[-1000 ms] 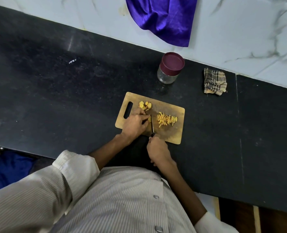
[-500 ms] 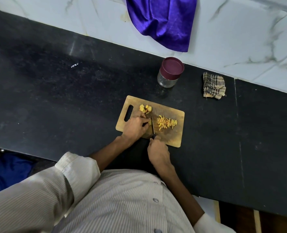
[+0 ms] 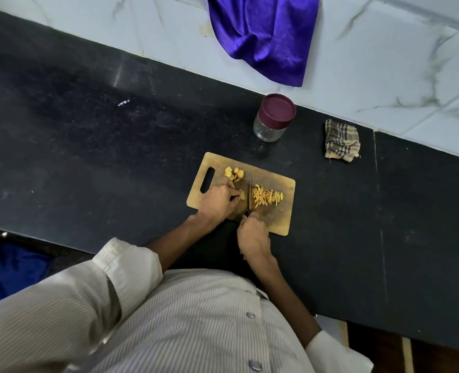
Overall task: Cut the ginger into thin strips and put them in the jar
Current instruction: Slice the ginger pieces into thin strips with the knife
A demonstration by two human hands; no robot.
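At frame centre, the left hand (image 3: 217,201) pinches a ginger piece (image 3: 241,196) on the cutting board (image 3: 282,219); the right hand's (image 3: 253,236) fingers wrap the knife (image 3: 249,196) beside cut strips (image 3: 267,197).

Head-worn view, steeply down, near countertop (image 3: 88,157)

Knife handle (image 3: 245,216) hidden in right grip (image 3: 253,236)

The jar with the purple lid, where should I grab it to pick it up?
Grip the jar around its clear glass body, below the lid. It stands upright and apart from the cutting board, so a hand could probably come in from the near side and wrap round it.
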